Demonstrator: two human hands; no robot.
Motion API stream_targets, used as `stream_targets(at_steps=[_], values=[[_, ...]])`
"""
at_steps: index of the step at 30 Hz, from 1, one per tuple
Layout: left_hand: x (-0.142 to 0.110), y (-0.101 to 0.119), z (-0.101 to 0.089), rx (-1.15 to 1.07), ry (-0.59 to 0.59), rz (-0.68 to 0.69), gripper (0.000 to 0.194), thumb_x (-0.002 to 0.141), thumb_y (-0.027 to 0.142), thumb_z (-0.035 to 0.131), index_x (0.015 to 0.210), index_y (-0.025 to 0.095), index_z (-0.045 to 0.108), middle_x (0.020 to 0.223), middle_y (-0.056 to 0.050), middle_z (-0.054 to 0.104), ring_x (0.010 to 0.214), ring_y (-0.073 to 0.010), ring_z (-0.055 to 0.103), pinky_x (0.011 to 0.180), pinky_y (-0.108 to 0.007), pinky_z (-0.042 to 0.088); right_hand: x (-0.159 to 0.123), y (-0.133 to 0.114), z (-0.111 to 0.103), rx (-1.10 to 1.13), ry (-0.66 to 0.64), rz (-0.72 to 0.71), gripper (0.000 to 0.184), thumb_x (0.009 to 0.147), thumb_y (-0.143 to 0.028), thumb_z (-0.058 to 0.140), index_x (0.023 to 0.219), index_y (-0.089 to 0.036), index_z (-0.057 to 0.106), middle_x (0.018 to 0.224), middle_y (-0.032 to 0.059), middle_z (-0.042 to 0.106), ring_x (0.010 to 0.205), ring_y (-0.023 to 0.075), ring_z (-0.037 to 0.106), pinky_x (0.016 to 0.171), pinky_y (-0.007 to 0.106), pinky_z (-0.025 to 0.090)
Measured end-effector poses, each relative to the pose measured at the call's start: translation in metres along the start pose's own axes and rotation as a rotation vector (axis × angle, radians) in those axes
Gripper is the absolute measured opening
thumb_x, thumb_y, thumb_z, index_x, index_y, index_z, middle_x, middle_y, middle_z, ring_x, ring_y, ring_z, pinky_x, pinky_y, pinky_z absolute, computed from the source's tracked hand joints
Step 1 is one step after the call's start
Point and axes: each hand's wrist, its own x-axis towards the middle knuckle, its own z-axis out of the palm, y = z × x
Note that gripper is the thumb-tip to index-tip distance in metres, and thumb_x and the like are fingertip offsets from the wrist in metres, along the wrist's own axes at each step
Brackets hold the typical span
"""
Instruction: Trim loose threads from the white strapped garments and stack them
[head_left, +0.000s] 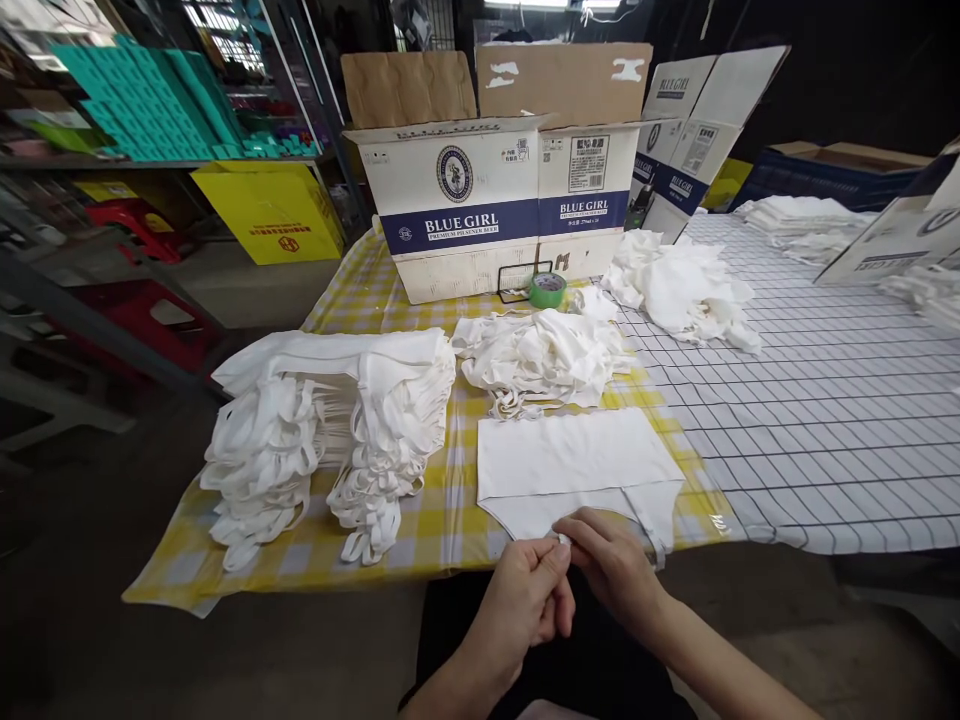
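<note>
A white strappy top [577, 455] lies flat at the table's front edge. One of its thin straps [643, 515] runs down its right side and over the edge. Just in front of the top, my left hand [523, 595] is closed, pinching a small white bit of fabric [564, 540] between thumb and forefinger. My right hand [616, 572] meets it there, its fingertips closed at the same white bit. Most of that piece is hidden by the fingers, so whether it belongs to the top cannot be told.
To the left stands a neat stack of white strappy tops [337, 350], straps hanging forward. Behind my hands is a loose white heap [544, 355]; another heap [679, 285] lies right. A beer carton [510, 180] stands at the back, with green tape [547, 290] before it.
</note>
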Motion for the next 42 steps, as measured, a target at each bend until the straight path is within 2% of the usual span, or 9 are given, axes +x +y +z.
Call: stream_targets(at_steps=[5,8,11,14,18,22,26,31,42], values=[[-0.004,-0.002,0.000,0.011,-0.027,-0.040,0.044,0.085,0.047,0.044,0.099,0.008,0.061,0.043,0.003,0.052,0.025,-0.0025,0.026,0.028,-0.016,0.011,0.002,0.003,0.005,0.001,0.022,0.044,0.020,0.091,-0.032,0.041,0.096,-0.019,0.055,0.078,0.0040,0.053,0.067,0.0153,0.049,0.062,0.026,0.037],[-0.005,0.001,-0.005,0.138,-0.089,-0.029,0.046,0.087,0.047,0.038,0.100,0.010,0.062,0.052,-0.001,0.059,0.033,-0.0062,0.043,0.033,-0.016,0.024,0.005,0.002,0.003,0.055,0.026,0.125,0.018,0.089,-0.034,0.044,0.092,-0.019,0.054,0.072,0.0022,0.051,0.063,0.0146,0.047,0.060,0.026,0.036],[0.005,0.009,-0.020,0.497,0.068,0.218,0.037,0.088,0.040,0.040,0.095,0.014,0.066,0.075,-0.006,0.065,0.066,-0.0145,0.061,0.059,-0.024,0.046,0.012,0.000,-0.005,0.265,0.074,0.368,0.016,0.089,-0.034,0.043,0.085,-0.020,0.050,0.067,-0.0002,0.051,0.059,0.0132,0.046,0.057,0.025,0.036],[0.028,0.014,-0.042,0.945,0.300,0.523,0.023,0.083,0.026,0.052,0.102,0.020,0.063,0.101,-0.006,0.062,0.098,-0.0200,0.055,0.087,-0.034,0.043,0.023,-0.002,-0.012,0.613,0.073,0.577,0.021,0.089,-0.038,0.042,0.079,-0.021,0.046,0.064,-0.0016,0.050,0.057,0.0119,0.044,0.052,0.023,0.035],[0.063,0.013,-0.061,1.343,0.169,0.700,0.028,0.077,0.018,0.059,0.105,0.019,0.059,0.114,-0.006,0.056,0.113,-0.0217,0.047,0.101,-0.039,0.033,0.033,-0.003,-0.013,0.943,0.028,0.657,0.024,0.088,-0.041,0.044,0.077,-0.020,0.045,0.065,-0.0012,0.052,0.057,0.0112,0.045,0.053,0.022,0.036],[0.078,0.017,-0.064,1.542,0.079,0.736,0.010,0.082,0.016,0.052,0.088,0.017,0.060,0.102,-0.005,0.058,0.097,-0.0186,0.054,0.089,-0.034,0.043,0.036,0.001,-0.007,1.029,-0.003,0.688,0.022,0.086,-0.040,0.048,0.078,-0.020,0.044,0.065,-0.0016,0.055,0.054,0.0100,0.045,0.052,0.022,0.036],[0.082,0.020,-0.066,1.574,0.061,0.756,0.014,0.082,0.010,0.048,0.083,0.016,0.060,0.095,-0.004,0.057,0.090,-0.0171,0.054,0.081,-0.031,0.044,0.039,0.010,-0.004,0.934,-0.061,0.637,0.020,0.084,-0.039,0.051,0.083,-0.021,0.044,0.066,-0.0012,0.058,0.052,0.0110,0.048,0.051,0.023,0.039],[0.086,0.020,-0.073,1.356,0.079,0.695,0.012,0.081,0.016,0.053,0.082,0.019,0.065,0.096,-0.001,0.058,0.089,-0.0142,0.053,0.084,-0.029,0.041,0.045,0.015,-0.003,0.511,-0.105,0.561,0.023,0.085,-0.038,0.045,0.093,-0.018,0.055,0.070,0.0028,0.063,0.058,0.0158,0.056,0.057,0.028,0.045],[0.090,0.027,-0.070,1.196,0.104,0.645,0.012,0.082,0.026,0.057,0.080,0.021,0.068,0.089,0.000,0.058,0.088,-0.0147,0.050,0.081,-0.029,0.039,0.058,0.022,-0.007,-0.113,-0.151,0.245,0.018,0.080,-0.009,0.037,0.081,-0.019,0.052,0.076,0.0020,0.056,0.064,0.0142,0.052,0.059,0.024,0.036]])
